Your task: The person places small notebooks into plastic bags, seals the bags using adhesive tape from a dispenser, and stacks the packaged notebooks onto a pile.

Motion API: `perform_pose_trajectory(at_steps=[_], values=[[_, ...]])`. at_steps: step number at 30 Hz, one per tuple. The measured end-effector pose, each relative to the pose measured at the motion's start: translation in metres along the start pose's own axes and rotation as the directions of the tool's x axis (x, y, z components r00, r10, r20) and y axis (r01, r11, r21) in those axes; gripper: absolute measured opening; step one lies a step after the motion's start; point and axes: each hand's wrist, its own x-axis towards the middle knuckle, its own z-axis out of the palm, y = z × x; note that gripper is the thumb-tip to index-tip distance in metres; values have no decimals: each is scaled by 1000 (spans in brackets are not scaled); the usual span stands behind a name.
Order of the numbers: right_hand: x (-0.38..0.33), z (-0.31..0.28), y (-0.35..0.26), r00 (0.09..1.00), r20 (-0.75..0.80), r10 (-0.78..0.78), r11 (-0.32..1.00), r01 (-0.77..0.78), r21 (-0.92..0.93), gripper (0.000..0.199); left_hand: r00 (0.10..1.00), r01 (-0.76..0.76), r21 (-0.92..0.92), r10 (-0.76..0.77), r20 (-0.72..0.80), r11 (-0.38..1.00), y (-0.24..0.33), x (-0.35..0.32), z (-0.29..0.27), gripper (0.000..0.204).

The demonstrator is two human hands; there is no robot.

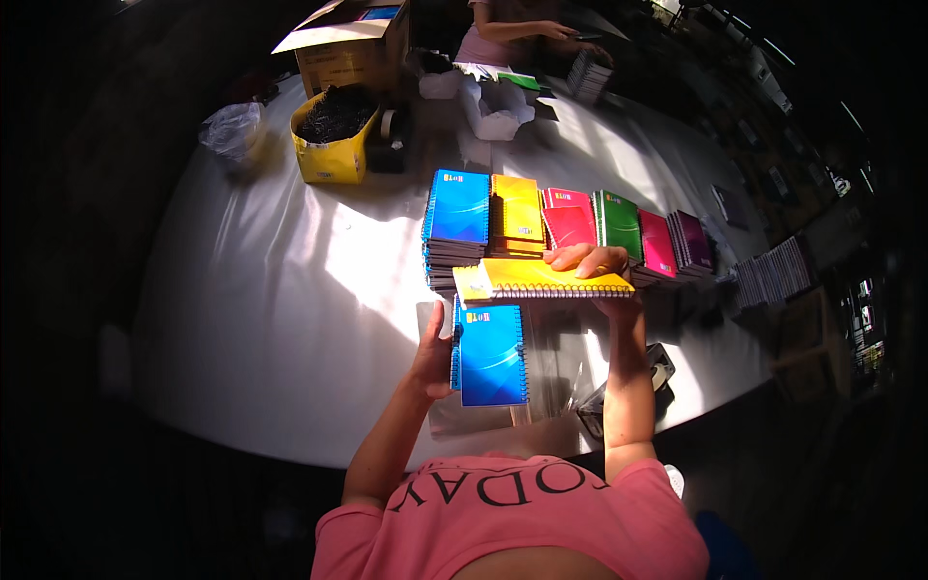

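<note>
My left hand (435,360) grips the left side of a blue spiral notebook (491,353), its thumb pointing up and its other fingers partly hidden. A second blue edge shows beside that cover, so there may be more than one. My right hand (594,263) is closed around a yellow spiral notebook (527,275), fingers over the top, with the coil facing me. The yellow one is tilted just above the blue one. Behind them stand stacks of notebooks: blue (460,208), yellow (517,203), red (570,225), green (619,222), pink (657,244) and purple (693,242).
A yellow container (331,162) of black coils and an open cardboard box (353,66) stand at the far left. A clear plastic bag (235,132) lies beside them. Across the table, another person's hands (559,32) work near a notebook pile (588,77). A black holder (592,414) sits near my right forearm.
</note>
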Motion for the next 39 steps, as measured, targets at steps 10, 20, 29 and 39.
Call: perform_pose_trajectory(at_steps=[10,20,29,39], values=[[-2,-47,-42,868,-422,261,245,-482,-841,90,993,104,-15,-104,-50,994,-37,-21,-8,58],[-53,-135,-44,795,-477,376,0,-515,-857,70,992,47,191,-24,-123,980,-24,10,11,54],[-32,-68,-65,894,-283,-347,253,-201,-946,34,963,-79,355,163,-214,932,-30,32,8,47],[-55,98,1,933,-108,343,40,-129,-991,72,998,-60,53,61,-13,997,-40,27,-20,57]])
